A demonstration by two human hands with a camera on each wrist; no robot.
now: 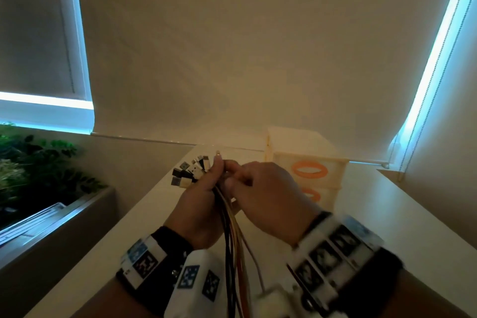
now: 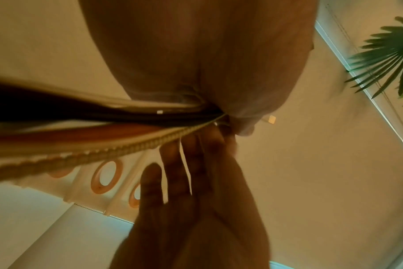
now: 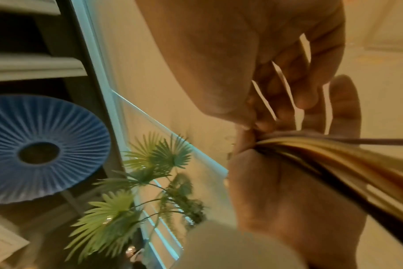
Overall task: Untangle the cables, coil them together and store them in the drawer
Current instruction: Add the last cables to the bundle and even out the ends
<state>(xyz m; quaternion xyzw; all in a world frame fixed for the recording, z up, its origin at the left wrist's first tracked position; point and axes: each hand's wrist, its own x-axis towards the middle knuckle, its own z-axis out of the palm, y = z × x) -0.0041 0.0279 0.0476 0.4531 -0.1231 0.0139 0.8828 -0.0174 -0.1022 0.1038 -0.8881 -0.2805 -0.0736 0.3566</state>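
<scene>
Drawn roller blinds fill the background above a pale tabletop. Held up over that surface is the bundle of cables, its USB plugs fanned out at about 10 o'clock from the hands while the black, red and cream strands hang toward 6 o'clock. The left hand is curled round the bundle just below the plugs. The right hand touches it from 3 o'clock, thumb and forefinger pinching at the strands near the plug ends, other fingers loosely spread.

At 2 o'clock from the hands stands the small drawer unit with orange ring handles, its drawers apparently closed.

As I judge it, the risk is that the left grip slackens while the right picks at one strand; plugs could slide out of line, or the loose lengths below could re-cross and snag during coiling.

Only the head view shows the plugs as a fan. The left wrist view alone shows one strand to be braided. The right wrist view alone shows a pleated blue disc and a palm-leaf plant off to the side.
</scene>
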